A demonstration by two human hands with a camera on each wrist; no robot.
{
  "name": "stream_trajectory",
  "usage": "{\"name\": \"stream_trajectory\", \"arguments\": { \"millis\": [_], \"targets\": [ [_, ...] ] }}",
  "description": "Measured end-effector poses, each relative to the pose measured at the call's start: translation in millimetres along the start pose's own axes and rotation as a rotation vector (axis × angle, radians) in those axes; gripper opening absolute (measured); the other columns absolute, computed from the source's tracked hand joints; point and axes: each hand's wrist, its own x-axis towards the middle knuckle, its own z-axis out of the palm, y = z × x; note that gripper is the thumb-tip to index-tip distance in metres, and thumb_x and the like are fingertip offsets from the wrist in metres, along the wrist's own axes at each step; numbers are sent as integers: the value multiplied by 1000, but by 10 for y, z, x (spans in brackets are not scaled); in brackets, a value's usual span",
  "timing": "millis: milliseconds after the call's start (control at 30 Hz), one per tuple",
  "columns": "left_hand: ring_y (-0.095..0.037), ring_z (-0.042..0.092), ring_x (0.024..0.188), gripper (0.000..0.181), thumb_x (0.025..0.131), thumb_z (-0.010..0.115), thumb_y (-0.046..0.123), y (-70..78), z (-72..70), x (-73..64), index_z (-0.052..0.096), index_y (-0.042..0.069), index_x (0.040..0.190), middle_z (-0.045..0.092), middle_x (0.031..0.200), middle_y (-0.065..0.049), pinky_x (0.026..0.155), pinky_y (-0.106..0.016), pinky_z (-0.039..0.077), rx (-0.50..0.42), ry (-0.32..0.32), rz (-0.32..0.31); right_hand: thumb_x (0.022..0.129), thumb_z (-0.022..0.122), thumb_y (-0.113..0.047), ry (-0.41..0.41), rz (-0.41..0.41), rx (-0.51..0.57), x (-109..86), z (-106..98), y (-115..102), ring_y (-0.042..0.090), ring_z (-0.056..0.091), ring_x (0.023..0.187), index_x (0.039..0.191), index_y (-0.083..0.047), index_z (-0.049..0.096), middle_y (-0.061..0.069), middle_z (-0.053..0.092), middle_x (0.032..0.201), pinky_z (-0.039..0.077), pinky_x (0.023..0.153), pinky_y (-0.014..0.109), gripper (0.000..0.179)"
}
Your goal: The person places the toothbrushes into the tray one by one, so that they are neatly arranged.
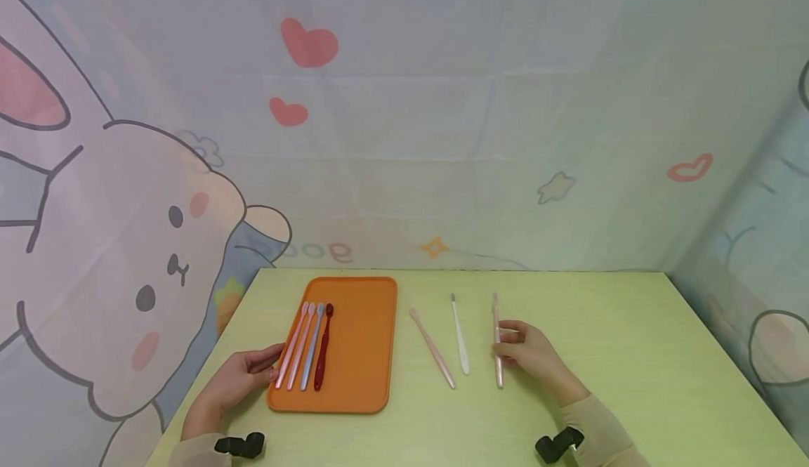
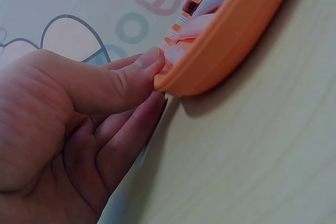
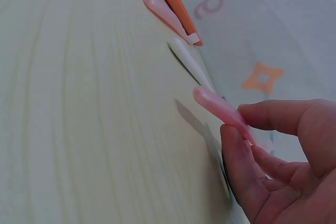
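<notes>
My right hand (image 1: pixel 531 347) pinches a pink toothbrush (image 1: pixel 500 377) between thumb and fingers, bristle end away from me. In the right wrist view that pink toothbrush (image 3: pixel 218 107) is raised off the table, its shadow below it. At the left, my left hand (image 1: pixel 237 379) grips the near-left side of an orange tray (image 1: pixel 360 347), thumb over the rim (image 2: pixel 231 45). Inside the tray lie two pink toothbrushes (image 1: pixel 300 351), a blue toothbrush (image 1: pixel 311 351) and a dark red toothbrush (image 1: pixel 323 351), side by side along its left half.
Between the tray and my right hand, another pink toothbrush (image 1: pixel 433 349) and a white toothbrush (image 1: pixel 461 337) lie on the light wood-grain table (image 1: pixel 632 383). A printed cloth backdrop (image 1: pixel 474 137) rises behind the table's far edge.
</notes>
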Motion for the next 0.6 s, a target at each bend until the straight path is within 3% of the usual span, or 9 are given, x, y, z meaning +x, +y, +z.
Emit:
{"name": "stream_trajectory", "arguments": {
  "millis": [100, 367, 600],
  "targets": [
    [-29, 60, 136, 57, 101, 73, 7, -9, -3, 6, 52, -9, 152, 53, 154, -27, 95, -14, 51, 13, 8, 3, 93, 74, 2, 6, 4, 3, -6, 3, -15, 19, 70, 87, 148, 16, 47, 28, 67, 120, 63, 75, 33, 63],
    [-7, 62, 126, 57, 101, 73, 8, -25, -15, 10, 54, -8, 152, 53, 155, -26, 95, -13, 50, 0, 12, -1, 93, 75, 2, 6, 18, 31, 4, 19, -25, 19, 70, 86, 148, 14, 50, 24, 68, 118, 62, 74, 30, 61],
    [-32, 60, 136, 57, 102, 72, 8, -28, -27, -1, 52, -9, 153, 52, 155, -27, 94, -15, 52, 14, 10, 4, 92, 76, 1, -7, 15, 27, -15, 77, -67, 22, 71, 90, 148, 14, 50, 26, 68, 120, 63, 77, 33, 63]
  ]
}}
